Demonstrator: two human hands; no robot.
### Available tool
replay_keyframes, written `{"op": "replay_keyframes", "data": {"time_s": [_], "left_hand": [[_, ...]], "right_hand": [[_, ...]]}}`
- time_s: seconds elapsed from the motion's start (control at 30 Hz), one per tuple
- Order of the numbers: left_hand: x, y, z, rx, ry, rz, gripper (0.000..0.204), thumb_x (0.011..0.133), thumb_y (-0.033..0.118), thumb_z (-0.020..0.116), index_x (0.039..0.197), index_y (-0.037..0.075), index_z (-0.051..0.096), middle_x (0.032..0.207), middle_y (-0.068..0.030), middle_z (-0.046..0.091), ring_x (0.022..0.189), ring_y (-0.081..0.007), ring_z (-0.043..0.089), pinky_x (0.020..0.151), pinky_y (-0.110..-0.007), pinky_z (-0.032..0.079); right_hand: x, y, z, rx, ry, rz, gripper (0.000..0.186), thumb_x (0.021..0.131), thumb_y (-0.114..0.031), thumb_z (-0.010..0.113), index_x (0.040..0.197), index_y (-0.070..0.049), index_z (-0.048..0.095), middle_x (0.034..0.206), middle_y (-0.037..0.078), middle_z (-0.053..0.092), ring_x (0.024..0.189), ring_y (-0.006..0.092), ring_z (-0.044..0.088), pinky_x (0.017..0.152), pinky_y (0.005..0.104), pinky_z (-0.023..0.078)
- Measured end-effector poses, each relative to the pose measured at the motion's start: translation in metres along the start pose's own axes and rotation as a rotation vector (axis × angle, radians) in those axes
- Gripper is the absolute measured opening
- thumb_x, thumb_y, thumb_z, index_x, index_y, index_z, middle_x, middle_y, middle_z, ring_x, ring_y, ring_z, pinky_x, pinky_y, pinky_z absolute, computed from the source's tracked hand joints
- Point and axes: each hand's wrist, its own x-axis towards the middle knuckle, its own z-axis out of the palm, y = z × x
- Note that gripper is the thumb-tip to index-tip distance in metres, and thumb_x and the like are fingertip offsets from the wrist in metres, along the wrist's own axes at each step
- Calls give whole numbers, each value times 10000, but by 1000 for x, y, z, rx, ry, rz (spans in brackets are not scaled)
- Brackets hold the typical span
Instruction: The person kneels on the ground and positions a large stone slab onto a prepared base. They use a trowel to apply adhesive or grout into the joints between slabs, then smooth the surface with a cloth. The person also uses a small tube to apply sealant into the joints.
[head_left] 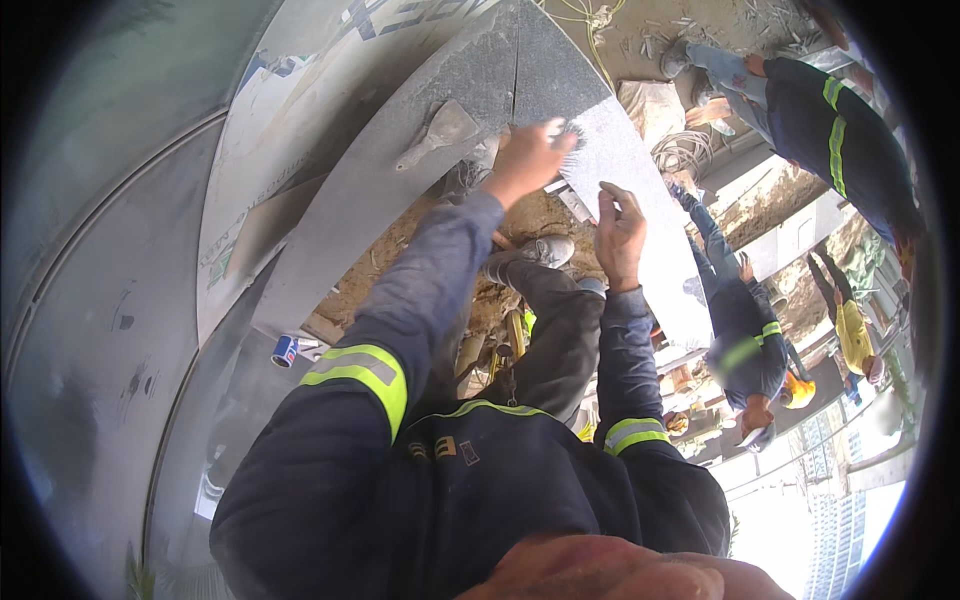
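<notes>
My left hand (pixel 530 160), blurred by motion, grips what looks like a brush (pixel 572 140) against the right half of a pointed grey panel (pixel 640 220). My right hand (pixel 620 230) is at that half's inner edge, thumb and fingertips drawn together; whether anything small is between them cannot be made out. A wide scraper (pixel 448 128) lies on the left half (pixel 350 220), left of my left hand. A dark seam runs down from the panel's tip.
Below the panel are dirt (pixel 400 240), my shoes and legs. Coiled cable (pixel 680 150) lies right. Co-workers in dark and yellow clothing (pixel 830 130) stand along the right. Large leaning sheets (pixel 120 260) fill the left, near a blue can (pixel 285 350).
</notes>
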Motion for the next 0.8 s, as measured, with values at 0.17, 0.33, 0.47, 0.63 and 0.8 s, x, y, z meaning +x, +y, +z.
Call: {"op": "replay_keyframes", "data": {"time_s": [0.17,0.33,0.47,0.63,0.8], "left_hand": [[-131,-142,-174,453,-20,-272,516,988,389,612,1304,-17,652,1185,-269,702,1120,-435,661,969,-498,515],[-263,-191,-241,511,-175,-585,542,990,418,578,1256,-45,670,1166,-276,705,1131,-448,649,960,-501,508],[-279,-191,-201,306,-133,-706,562,999,406,570,1312,-56,636,1204,-274,704,1153,-389,673,977,-433,509],[-270,-164,-144,-136,7,-664,566,1028,375,582,1340,-97,601,1274,-258,688,1178,-335,673,1032,-394,486],[-291,-148,-109,-569,234,-562,507,1040,282,584,1375,-98,566,1216,-248,712,1108,-320,707,959,-376,532]], "right_hand": [[-63,-96,37,101,-280,306,181,967,-101,658,1096,13,714,944,194,702,847,300,700,756,374,532],[-88,-125,31,-15,-568,103,599,929,-148,684,1489,-62,490,1370,265,532,1258,409,556,1050,471,465],[-83,-108,25,-277,-551,127,882,892,-252,730,1633,-136,266,1566,329,270,1417,543,344,1162,579,351],[-33,-70,51,-415,-641,155,892,902,-300,723,1627,-87,250,1476,308,425,1341,483,472,1112,535,408],[42,-26,97,-70,-601,269,929,932,-321,704,1603,58,184,1277,339,625,1143,442,648,1022,419,496]]}}
